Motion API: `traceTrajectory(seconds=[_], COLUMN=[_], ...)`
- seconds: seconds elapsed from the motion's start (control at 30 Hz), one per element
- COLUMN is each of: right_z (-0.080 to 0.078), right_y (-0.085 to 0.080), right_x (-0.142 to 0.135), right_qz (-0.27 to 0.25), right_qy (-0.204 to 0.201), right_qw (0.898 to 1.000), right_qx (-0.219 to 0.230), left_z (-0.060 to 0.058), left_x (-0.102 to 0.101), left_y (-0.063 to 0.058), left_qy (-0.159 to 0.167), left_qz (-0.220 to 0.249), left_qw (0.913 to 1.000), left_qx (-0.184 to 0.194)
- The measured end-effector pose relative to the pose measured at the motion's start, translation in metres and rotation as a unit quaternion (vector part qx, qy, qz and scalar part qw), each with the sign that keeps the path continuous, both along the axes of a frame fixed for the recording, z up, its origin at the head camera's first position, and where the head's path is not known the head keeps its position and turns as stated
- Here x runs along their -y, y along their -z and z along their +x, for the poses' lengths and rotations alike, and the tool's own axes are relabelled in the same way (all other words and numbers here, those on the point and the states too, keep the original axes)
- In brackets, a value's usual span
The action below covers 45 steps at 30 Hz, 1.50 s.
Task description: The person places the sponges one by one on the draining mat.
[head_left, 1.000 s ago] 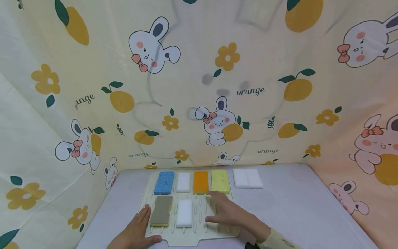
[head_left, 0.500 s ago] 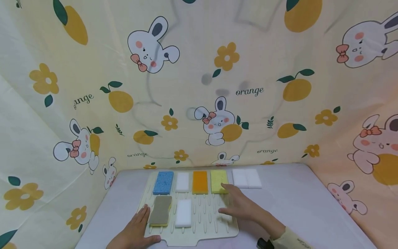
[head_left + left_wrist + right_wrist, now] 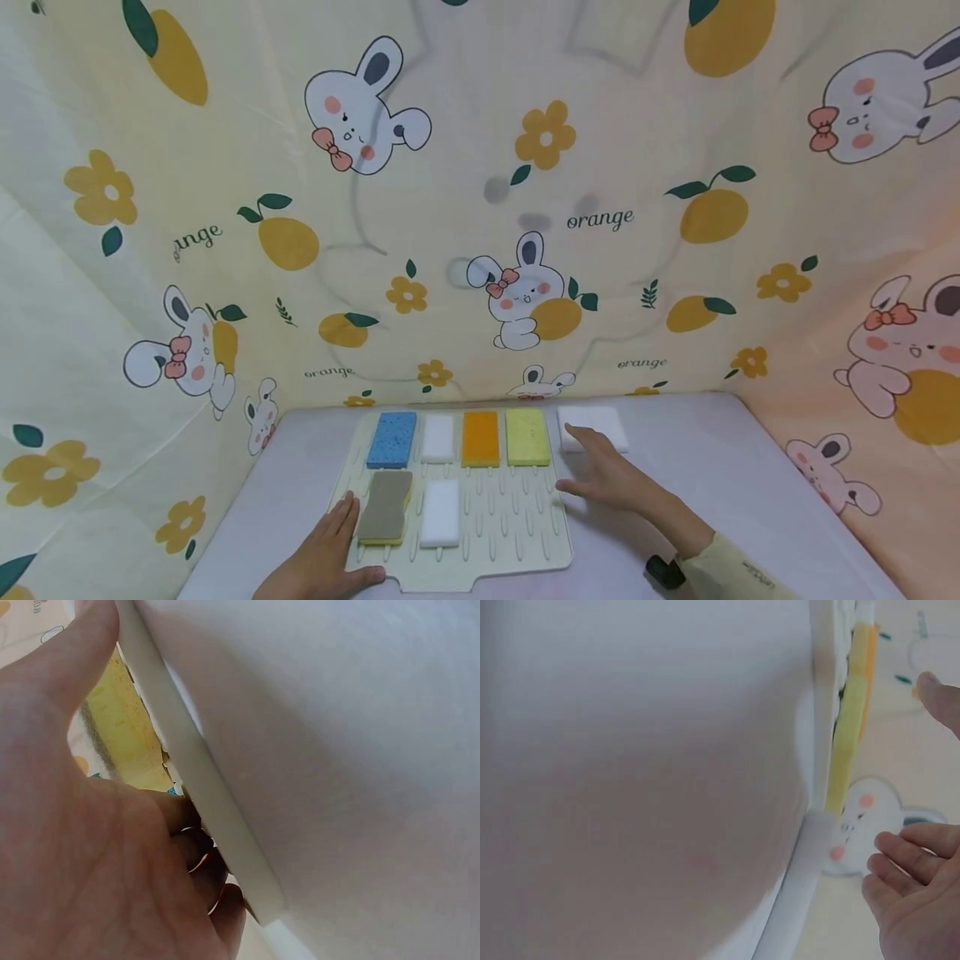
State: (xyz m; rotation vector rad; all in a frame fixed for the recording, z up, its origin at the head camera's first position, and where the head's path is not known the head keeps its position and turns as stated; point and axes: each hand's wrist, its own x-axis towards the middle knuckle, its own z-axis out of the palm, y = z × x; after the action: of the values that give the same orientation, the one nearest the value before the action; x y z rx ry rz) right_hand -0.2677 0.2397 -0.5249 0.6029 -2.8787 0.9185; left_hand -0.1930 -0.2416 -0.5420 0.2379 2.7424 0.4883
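Observation:
In the head view, a pale ridged board (image 3: 517, 542) bears two rows of sponges. Across its back lie a blue sponge (image 3: 391, 440), a white one (image 3: 438, 438), an orange one (image 3: 480, 438) and a yellow one (image 3: 527, 437). The front row has a grey-topped yellow sponge (image 3: 385, 507) and a white sponge (image 3: 440, 513). My left hand (image 3: 318, 554) rests against the board's left front corner, fingers extended, thumb on the front edge. Nothing is held by my right hand (image 3: 611, 477), spread just in front of two white sponges (image 3: 609, 421), overlapping them in this view.
The white sponges lie side by side on the pale tabletop (image 3: 750, 500), right of the board. Behind and along both sides hangs a cloth (image 3: 450, 192) printed with rabbits and oranges. A dark wristband (image 3: 664, 572) shows at my right sleeve.
My right hand has moved rightward from over the board, past the yellow sponge, to the two white sponges. The left hand has stayed at the board's corner. The sponges have not moved.

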Motion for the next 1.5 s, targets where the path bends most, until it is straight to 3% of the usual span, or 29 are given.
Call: traceTrajectory(seconds=[0.3, 0.57, 1.03, 1.5], right_z=[-0.022, -0.046, -0.074, -0.087], right_y=[0.003, 0.003, 0.005, 0.019], right_x=[-0.026, -0.046, -0.069, -0.085], right_qz=[0.009, 0.034, 0.076, 0.048], right_qy=[0.029, 0.054, 0.09, 0.056], right_qw=[1.0, 0.998, 0.988, 0.99], right_qx=[-0.001, 0.014, 0.097, 0.123], left_z=[-0.004, -0.004, -0.004, -0.004], left_x=[0.008, 0.004, 0.003, 0.004], left_y=[0.01, 0.007, 0.006, 0.008], left_qy=[0.024, 0.001, 0.0, 0.01], left_qz=[0.012, 0.001, -0.003, -0.003], left_qw=[0.9996, 1.0, 1.0, 0.9999], left_qx=[-0.008, 0.0, -0.001, -0.004])
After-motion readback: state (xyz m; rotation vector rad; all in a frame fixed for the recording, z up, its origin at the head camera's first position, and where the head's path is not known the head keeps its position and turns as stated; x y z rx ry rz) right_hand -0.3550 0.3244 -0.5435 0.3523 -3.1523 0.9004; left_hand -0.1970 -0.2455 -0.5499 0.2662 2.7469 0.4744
